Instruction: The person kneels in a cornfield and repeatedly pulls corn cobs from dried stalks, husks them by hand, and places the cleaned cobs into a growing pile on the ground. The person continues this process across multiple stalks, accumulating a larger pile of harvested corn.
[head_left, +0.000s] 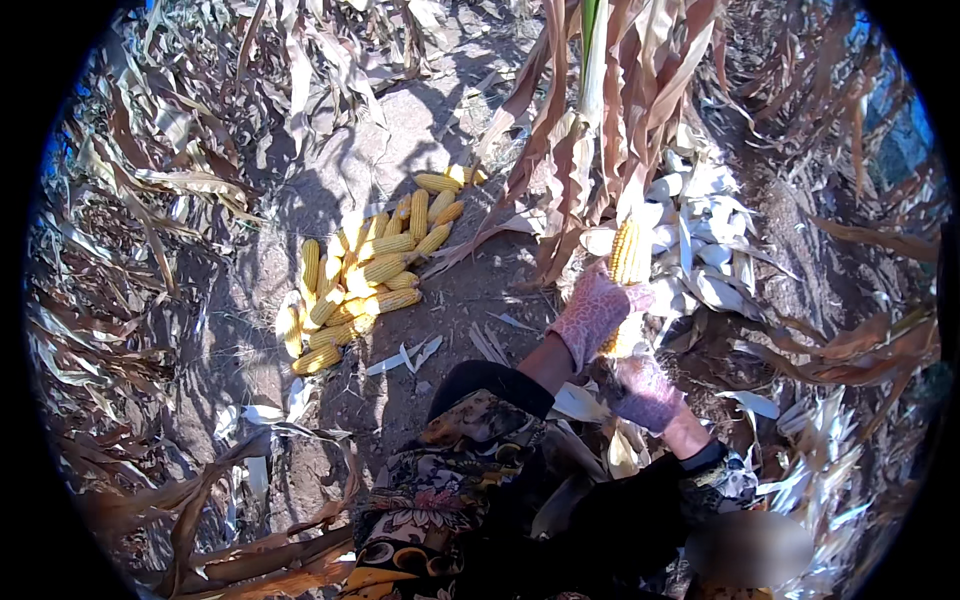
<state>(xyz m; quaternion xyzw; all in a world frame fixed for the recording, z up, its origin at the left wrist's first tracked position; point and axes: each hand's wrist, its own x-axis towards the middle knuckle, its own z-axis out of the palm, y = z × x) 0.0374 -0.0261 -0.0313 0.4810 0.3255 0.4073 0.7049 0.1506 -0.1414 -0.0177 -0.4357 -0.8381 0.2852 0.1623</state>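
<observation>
My left hand, in a pinkish patterned glove, is closed around the middle of a yellow ear of corn. The ear's tip end points up the picture, its kernels bare. Just below, at the ear's lower end, my right hand wears a similar glove; some husk or silk lies at its fingers, and whether they grip it cannot be told. To the left, a pile of husked yellow corn ears lies on the soil. Pale husks are heaped beyond the held ear, to its right.
Dry corn stalks with brown leaves stand ahead of my hands. More dry leaves line the left side, and others reach in from the right. Loose husk strips lie on the bare soil. Shredded husks lie at lower right.
</observation>
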